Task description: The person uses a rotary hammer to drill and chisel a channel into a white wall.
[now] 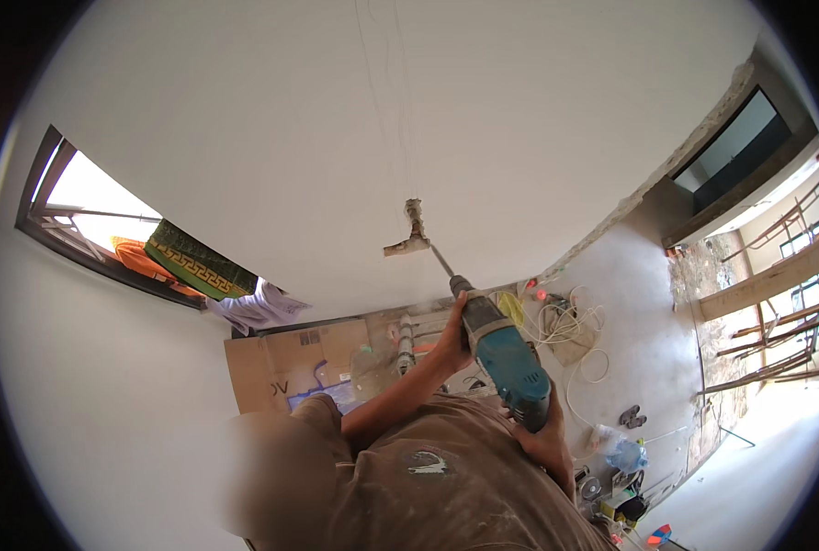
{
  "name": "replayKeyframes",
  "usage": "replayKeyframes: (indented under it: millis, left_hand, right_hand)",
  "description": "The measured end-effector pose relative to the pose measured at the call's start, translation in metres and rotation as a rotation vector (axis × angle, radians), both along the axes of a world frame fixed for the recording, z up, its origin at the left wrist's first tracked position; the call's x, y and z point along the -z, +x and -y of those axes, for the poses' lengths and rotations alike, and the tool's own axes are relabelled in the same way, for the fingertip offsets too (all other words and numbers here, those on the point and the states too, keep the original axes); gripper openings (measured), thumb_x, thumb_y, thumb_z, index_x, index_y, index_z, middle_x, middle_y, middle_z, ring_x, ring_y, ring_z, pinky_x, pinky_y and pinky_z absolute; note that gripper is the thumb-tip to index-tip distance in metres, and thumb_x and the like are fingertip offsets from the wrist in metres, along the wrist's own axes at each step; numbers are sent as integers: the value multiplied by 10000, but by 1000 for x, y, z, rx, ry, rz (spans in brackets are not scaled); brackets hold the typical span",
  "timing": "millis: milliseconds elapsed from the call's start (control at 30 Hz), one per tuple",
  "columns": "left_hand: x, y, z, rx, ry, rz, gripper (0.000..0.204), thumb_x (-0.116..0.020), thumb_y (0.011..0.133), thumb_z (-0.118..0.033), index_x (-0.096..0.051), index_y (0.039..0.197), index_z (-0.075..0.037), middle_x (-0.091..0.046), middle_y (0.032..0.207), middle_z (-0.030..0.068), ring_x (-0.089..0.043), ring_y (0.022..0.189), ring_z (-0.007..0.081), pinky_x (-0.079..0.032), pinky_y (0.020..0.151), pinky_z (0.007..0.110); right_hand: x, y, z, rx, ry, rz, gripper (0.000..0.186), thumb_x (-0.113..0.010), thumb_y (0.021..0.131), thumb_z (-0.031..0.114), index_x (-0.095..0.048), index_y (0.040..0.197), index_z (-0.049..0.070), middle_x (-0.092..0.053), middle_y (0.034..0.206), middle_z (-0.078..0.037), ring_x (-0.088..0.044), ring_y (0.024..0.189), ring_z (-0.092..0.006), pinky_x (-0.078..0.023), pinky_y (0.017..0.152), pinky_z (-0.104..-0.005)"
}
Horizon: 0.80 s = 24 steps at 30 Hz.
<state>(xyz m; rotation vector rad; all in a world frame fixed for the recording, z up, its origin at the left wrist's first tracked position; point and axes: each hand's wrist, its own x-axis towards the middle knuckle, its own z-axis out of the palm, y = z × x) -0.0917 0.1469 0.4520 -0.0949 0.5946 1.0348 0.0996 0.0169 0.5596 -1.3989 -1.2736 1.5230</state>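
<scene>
A teal-and-black rotary hammer drill (506, 358) slants up toward the white wall (271, 138) in the middle of the view. My left hand (455, 335) is closed around its front part, just behind the chuck. My right hand (542, 436) grips the rear end, partly hidden by the tool's body. The long bit (442, 260) reaches the lower right of a rough chipped hole (414, 220), shaped like a short channel with a sideways arm; whether the tip touches is unclear. Faint pencil lines run up the wall above the hole.
Cardboard (253, 367), coiled pale cables (570, 326), a plastic bottle (625, 455) and dark sandals (632, 416) lie on the floor below. A window (97, 188) with draped cloths (198, 262) is at left. Wooden poles (763, 349) stand in an opening at right.
</scene>
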Motion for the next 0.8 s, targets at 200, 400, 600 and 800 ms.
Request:
replayKeyframes:
  millis: [200,400,600,800]
  left_hand:
    - [7,-16,8,18,55,26,712,-589,846,-656,-510,1259,-82,-606,1176,131,-602,1104,301,-477,1000,452]
    - [-4,-34,-10,-12,166,17,685,-601,841,-652,-529,1224,-89,-619,1101,103,-620,1042,266,-498,968,435]
    - [-11,-50,-19,-1,207,-91,680,-588,841,-668,-539,1204,-96,-622,1066,92,-627,1009,254,-510,944,425]
    - [-14,-60,-17,41,194,-108,638,-578,860,-650,-544,1180,-99,-623,1039,80,-633,981,237,-518,924,414]
  right_hand:
    - [-22,-29,23,12,41,60,869,-633,726,44,-238,1500,64,-515,1327,-225,-490,1267,-310,-367,1057,-395]
    - [-21,-55,22,43,214,79,850,-628,755,22,-229,1504,67,-520,1312,-228,-509,1245,-300,-395,1026,-387]
    - [6,-67,20,54,229,55,856,-628,762,19,-211,1509,67,-493,1331,-239,-512,1237,-324,-401,1023,-410]
    - [25,-73,24,51,202,134,875,-649,751,72,-207,1506,55,-453,1358,-271,-479,1260,-393,-384,1046,-460]
